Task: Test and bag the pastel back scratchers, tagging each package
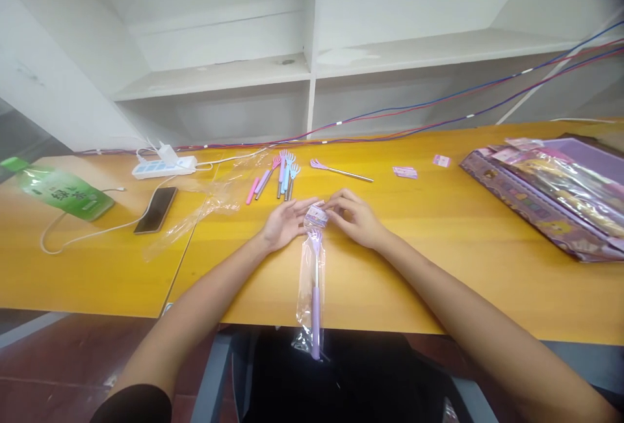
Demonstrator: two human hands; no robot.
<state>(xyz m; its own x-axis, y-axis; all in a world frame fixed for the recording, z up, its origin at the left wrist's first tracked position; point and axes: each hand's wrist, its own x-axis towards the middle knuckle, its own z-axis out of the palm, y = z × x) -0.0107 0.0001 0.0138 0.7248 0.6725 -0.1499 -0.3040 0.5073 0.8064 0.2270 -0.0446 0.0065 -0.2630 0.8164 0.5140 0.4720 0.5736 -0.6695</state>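
Note:
A purple back scratcher (316, 309) with a hand-shaped head lies inside a clear plastic bag (305, 280), its handle reaching past the table's front edge. At the bag's top is a small printed header card (316, 216). My left hand (285, 225) is palm up, its fingers stretched behind the card and its thumb at the card's lower left. From the other side, my right hand (355, 216) pinches the card's right edge between thumb and fingers. Beyond my hands, several pink, purple and blue back scratchers (287, 173) lie bunched, with one extended pink-purple back scratcher (341, 171) to their right.
Loose printed cards (405, 172) lie right of centre. A stack of printed packages (560, 195) fills the right side. On the left are a phone (156, 210), a power strip (164, 166), a green bottle (63, 189) and crumpled clear bags (214, 202). Cables (390, 111) run along the back.

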